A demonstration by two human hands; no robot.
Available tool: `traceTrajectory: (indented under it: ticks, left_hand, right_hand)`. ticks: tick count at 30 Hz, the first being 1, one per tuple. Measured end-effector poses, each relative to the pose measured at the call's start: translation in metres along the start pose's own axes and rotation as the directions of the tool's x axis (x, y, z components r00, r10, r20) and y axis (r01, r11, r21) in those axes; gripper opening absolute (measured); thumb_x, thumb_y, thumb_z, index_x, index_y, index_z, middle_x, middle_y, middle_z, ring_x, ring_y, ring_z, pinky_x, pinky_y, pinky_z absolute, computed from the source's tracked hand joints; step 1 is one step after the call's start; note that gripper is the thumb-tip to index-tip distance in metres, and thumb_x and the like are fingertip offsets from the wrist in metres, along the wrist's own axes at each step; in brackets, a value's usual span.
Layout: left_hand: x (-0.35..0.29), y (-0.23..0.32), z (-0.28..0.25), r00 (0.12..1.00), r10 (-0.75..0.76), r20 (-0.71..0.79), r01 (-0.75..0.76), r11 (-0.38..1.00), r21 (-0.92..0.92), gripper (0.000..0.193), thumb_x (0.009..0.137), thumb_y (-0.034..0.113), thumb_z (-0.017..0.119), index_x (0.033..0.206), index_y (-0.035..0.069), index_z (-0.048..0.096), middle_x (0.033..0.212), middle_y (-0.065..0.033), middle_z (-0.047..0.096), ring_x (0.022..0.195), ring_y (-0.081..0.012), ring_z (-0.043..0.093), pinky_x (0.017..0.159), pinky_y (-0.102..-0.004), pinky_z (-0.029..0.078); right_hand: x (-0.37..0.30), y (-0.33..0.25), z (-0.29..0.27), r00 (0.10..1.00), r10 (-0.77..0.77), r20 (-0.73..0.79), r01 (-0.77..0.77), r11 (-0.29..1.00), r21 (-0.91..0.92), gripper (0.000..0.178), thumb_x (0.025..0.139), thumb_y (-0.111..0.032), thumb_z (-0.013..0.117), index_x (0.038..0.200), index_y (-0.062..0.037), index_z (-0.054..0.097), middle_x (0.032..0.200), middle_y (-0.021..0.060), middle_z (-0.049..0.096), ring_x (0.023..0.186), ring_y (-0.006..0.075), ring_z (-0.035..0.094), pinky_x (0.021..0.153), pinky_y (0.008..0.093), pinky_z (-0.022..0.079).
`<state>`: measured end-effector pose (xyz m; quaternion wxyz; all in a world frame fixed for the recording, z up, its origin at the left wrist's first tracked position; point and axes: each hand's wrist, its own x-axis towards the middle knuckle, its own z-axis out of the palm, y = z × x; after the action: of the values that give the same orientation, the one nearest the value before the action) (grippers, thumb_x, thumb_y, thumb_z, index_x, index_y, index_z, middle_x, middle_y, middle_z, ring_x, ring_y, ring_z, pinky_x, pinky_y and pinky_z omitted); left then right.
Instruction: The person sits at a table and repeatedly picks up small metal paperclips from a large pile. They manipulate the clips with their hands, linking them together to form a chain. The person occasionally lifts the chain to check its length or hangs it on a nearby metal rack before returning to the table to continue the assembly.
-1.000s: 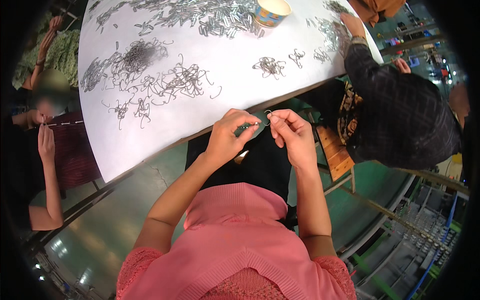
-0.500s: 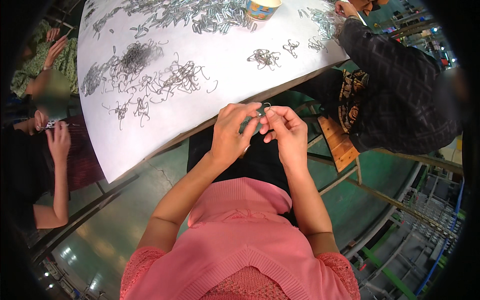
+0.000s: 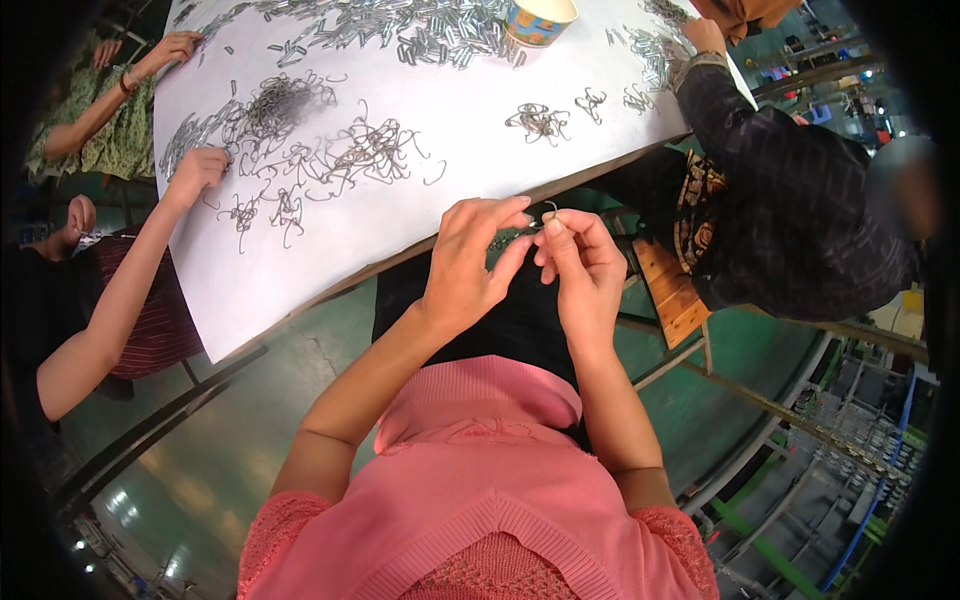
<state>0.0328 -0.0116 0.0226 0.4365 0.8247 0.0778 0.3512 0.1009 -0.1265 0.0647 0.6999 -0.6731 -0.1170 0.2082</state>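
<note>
Both hands meet in front of my waist, just off the table's near edge. My right hand (image 3: 588, 262) is closed, thumb and forefinger pinching a thin wire hook (image 3: 551, 206) whose curved end stands above the thumb. My left hand (image 3: 465, 262) curls toward it from the other side, fingers bent and thumb drawn in. A small shiny metal piece (image 3: 534, 227) shows between the two sets of fingertips; how the left fingers grip it is hard to make out. On the white tabletop (image 3: 330, 245) ahead lies a loose heap of wire hooks (image 3: 365, 148).
Smaller hook clusters (image 3: 538, 121) lie to the right. Elongated metal loops (image 3: 440, 35) are heaped at the back beside a patterned paper tub (image 3: 538, 20). Co-workers sit left and right; one's hand (image 3: 200, 172) is at the left pile. A wooden stool (image 3: 672, 290) stands right.
The left co-worker's hand has reached onto the table at the left pile, and another hand behind now touches the table. My hands stay together, shifted slightly right in view, with the hook still pinched.
</note>
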Motion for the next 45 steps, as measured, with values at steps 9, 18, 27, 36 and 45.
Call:
traceTrajectory:
  ticks: [9,18,27,36,45]
  left_hand:
    - [0.076,0.020,-0.036,0.958,-0.038,0.283,0.145,0.917,-0.371,0.012,0.081,0.011,0.070,0.092,0.005,0.071,0.116,-0.0091,0.063,0.113,-0.0212,0.056,0.098,-0.0350,0.040]
    - [0.122,0.052,-0.034,0.959,0.079,0.273,0.060,0.883,-0.465,0.007,0.081,0.007,0.070,0.087,0.003,0.069,0.109,-0.0086,0.063,0.104,-0.0179,0.059,0.093,-0.0321,0.045]
    - [0.191,0.120,-0.041,0.896,0.351,0.271,-0.059,0.700,-0.712,0.015,0.086,0.017,0.065,0.090,0.002,0.068,0.080,-0.0048,0.067,0.077,-0.0141,0.062,0.077,-0.0308,0.047]
    - [0.196,0.107,-0.013,0.989,0.149,0.024,-0.116,0.852,-0.511,0.026,0.092,0.022,0.059,0.108,0.003,0.065,0.114,-0.0098,0.062,0.106,-0.0180,0.059,0.091,-0.0327,0.047]
    - [0.144,0.003,0.045,0.966,0.165,0.198,-0.121,0.969,-0.214,0.015,0.094,0.005,0.053,0.104,-0.001,0.063,0.103,-0.0080,0.065,0.096,-0.0159,0.060,0.086,-0.0281,0.046]
  right_hand:
    - [0.006,-0.029,-0.007,0.982,-0.158,0.105,0.157,0.987,0.020,0.011,0.093,-0.012,0.062,0.095,-0.0013,0.061,0.084,-0.0039,0.055,0.074,0.0027,0.046,0.064,0.0178,0.037]
    - [0.020,-0.072,-0.015,0.928,-0.367,0.062,0.368,0.930,-0.003,0.011,0.091,-0.008,0.063,0.095,0.0020,0.063,0.091,-0.0012,0.055,0.082,0.0054,0.049,0.073,0.0204,0.039]
    - [0.039,-0.145,-0.031,0.632,-0.774,-0.039,0.761,0.630,-0.153,0.014,0.092,-0.007,0.061,0.102,0.0029,0.062,0.089,0.0017,0.062,0.080,0.0060,0.053,0.069,0.0194,0.040]
    - [0.002,-0.254,-0.123,0.514,-0.851,-0.111,0.844,0.524,-0.116,0.024,0.096,-0.011,0.050,0.112,0.0029,0.060,0.112,0.0098,0.062,0.099,0.0176,0.058,0.078,0.0302,0.044]
    - [-0.084,-0.318,-0.178,0.406,-0.903,-0.140,0.842,0.430,-0.327,0.015,0.090,-0.012,0.059,0.097,-0.0005,0.063,0.085,0.0033,0.062,0.074,0.0100,0.058,0.062,0.0225,0.049]
